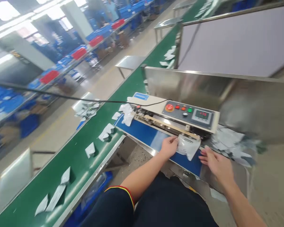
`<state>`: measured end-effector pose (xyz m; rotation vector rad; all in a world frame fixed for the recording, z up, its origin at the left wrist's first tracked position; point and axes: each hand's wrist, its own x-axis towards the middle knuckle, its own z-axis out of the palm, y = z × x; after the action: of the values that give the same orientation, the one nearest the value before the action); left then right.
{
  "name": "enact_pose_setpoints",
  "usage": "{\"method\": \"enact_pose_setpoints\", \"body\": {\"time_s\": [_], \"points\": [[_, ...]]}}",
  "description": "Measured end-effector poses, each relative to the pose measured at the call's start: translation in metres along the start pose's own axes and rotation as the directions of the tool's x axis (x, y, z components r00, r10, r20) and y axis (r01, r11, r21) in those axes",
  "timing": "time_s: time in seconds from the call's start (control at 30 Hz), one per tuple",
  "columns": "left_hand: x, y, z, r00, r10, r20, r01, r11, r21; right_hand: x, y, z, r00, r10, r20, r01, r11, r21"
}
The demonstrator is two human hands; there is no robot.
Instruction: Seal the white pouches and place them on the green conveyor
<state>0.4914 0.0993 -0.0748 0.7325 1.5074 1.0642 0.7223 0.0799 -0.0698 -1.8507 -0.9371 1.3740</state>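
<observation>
A white pouch [188,147] lies at the right end of the sealing machine [156,105], its top edge at the sealing strip. My left hand [169,146] pinches the pouch's left edge, fingers closed. To the right of that pouch, my right hand [214,160] is apart from it, fingers spread and holding nothing. Under the pouch runs the machine's blue belt [142,134]. Another white pouch [127,114] is at the machine's far left end. The panel display [202,115] glows red.
A green conveyor [79,164] with several scattered pouches crosses on the left. Pouches are piled [228,142] right of the machine. A black cable [85,99] hangs across the view. Behind the machine stands a metal panel [180,83]. A person [111,11] is far off.
</observation>
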Motion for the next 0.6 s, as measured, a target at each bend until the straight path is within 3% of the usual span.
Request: {"method": "enact_pose_setpoints", "body": {"time_s": [0.13, 0.2, 0.27, 0.33, 0.43, 0.53, 0.6], "points": [[-0.018, -0.005, -0.069, 0.963, -0.012, -0.269, -0.026, 0.99, -0.136, -0.012, -0.007, -0.001, 0.987, -0.047, 0.154, 0.079, 0.974, -0.211], [-0.028, -0.001, -0.112, 0.919, -0.047, -0.391, -0.032, 0.981, -0.192, -0.019, -0.026, 0.019, 0.965, -0.067, 0.253, 0.14, 0.95, -0.28], [-0.034, 0.005, -0.158, 0.864, -0.077, -0.497, -0.052, 0.97, -0.239, -0.029, -0.053, 0.056, 0.923, -0.118, 0.365, 0.24, 0.919, -0.312], [-0.033, 0.013, -0.204, 0.812, -0.101, -0.575, -0.075, 0.959, -0.274, -0.044, -0.083, 0.108, 0.858, -0.184, 0.48, 0.361, 0.881, -0.307], [-0.019, 0.022, -0.272, 0.76, -0.139, -0.635, -0.1, 0.94, -0.326, -0.065, -0.12, 0.205, 0.717, -0.247, 0.652, 0.528, 0.803, -0.276], [0.001, 0.023, -0.335, 0.741, -0.2, -0.641, -0.092, 0.915, -0.392, -0.071, -0.15, 0.316, 0.583, -0.274, 0.765, 0.66, 0.709, -0.249], [0.007, 0.019, -0.373, 0.75, -0.233, -0.619, -0.069, 0.904, -0.423, -0.062, -0.175, 0.394, 0.548, -0.263, 0.794, 0.732, 0.611, -0.303]]}}
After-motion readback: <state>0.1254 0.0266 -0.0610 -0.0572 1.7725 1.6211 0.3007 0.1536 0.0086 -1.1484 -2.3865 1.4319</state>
